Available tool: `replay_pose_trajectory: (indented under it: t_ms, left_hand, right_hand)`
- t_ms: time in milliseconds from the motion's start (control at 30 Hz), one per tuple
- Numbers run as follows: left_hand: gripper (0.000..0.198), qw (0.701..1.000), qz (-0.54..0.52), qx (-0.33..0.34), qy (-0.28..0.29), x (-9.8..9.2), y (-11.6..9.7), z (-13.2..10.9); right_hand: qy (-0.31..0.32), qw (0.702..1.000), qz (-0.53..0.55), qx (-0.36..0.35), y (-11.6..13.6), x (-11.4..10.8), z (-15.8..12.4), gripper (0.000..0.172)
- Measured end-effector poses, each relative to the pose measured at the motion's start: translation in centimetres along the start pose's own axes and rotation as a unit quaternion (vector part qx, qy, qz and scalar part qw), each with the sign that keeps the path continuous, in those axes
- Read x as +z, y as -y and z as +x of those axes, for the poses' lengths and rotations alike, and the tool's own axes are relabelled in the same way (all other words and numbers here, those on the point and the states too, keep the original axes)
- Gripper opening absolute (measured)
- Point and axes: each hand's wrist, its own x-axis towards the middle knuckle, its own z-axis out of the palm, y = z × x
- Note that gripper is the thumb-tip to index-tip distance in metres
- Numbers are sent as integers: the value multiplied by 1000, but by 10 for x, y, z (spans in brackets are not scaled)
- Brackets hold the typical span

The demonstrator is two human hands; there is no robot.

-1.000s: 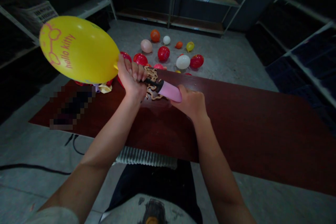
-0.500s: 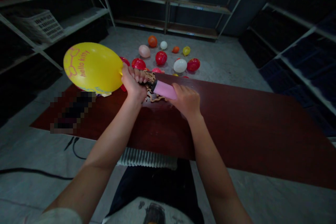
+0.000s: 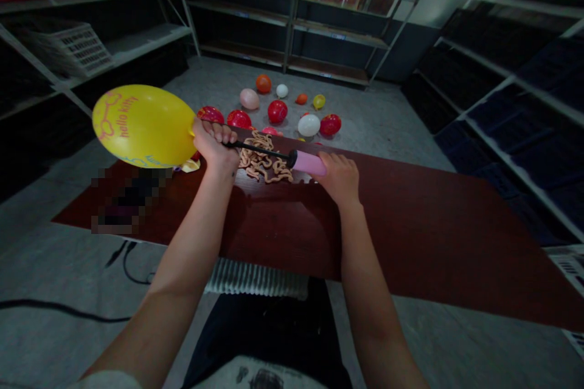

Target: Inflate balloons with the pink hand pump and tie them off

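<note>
Where the left hand (image 3: 214, 146) and right hand (image 3: 340, 176) meet: centre of the frame, a little above the middle, over the far edge of the dark red worktop (image 3: 410, 225).
Left hand: a closed fist round the neck of the yellow balloon (image 3: 141, 126) and the tip of the hand pump (image 3: 309, 163), fingers curled over the top.
Right hand: wrapped round the right end of the pump's pink barrel, just right of centre; the fingertips are hidden behind it.
Yellow balloon: inflated and oval, jutting from the fist toward the left of the frame, above the worktop's left end. It carries a pink "hello kitty" print and a bow outline.
Hand pump: nearly level between the two hands, with the pink barrel on the right. A thin black rod (image 3: 260, 149) is drawn out and runs left into the fist.
Limp balloons (image 3: 262, 164): a tan heap of uninflated ones lying on the worktop, under the rod and between the hands.
Floor balloons: a loose cluster beyond the worktop, upper centre of the frame, among them a red balloon (image 3: 277, 110), a white balloon (image 3: 309, 124) and an orange balloon (image 3: 263, 82).
Shelving (image 3: 292, 18): metal racks along the back and both sides, with a pale plastic crate (image 3: 68, 48) on a shelf at upper left.
Cable (image 3: 123, 255): dark, lying on the grey floor at lower left.
</note>
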Motion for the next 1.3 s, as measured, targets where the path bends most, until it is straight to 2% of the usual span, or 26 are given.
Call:
replay_pose_trajectory:
  t_ms: [100, 267, 367, 467, 633, 767, 933, 1100, 1300]
  left_hand:
    - [51, 1000, -13, 7, 27, -4, -7, 6]
    - [63, 993, 31, 39, 105, -8, -17, 10]
    - [66, 989, 43, 35, 138, -1, -18, 0]
    - [65, 987, 51, -3, 153, 11, -15, -17]
    - [64, 987, 67, -59, 133, 27, 4, -49]
    - [62, 986, 42, -81, 140, 27, 24, -63]
    - [61, 987, 22, -94, 126, 19, 31, -57]
    - [60, 991, 36, -101, 83, 19, 24, -48]
    - [55, 996, 40, -66, 36, 14, 14, -28]
  right_hand:
    - [3, 1000, 14, -3, -2, -3, 0, 38]
    - [29, 998, 54, 0, 8, -5, -3, 35]
    - [66, 996, 66, 10, 12, -8, -6, 40]
    - [89, 992, 87, 5, 18, -13, -7, 44]
    - [74, 992, 102, -3, 36, -19, -7, 45]
    - [64, 994, 84, 0, 47, -21, -8, 41]
    - [31, 997, 65, -8, 46, -18, -8, 35]
    - [0, 998, 55, -26, 43, -11, -4, 36]
    - [-13, 999, 30, -28, 35, -6, 0, 40]
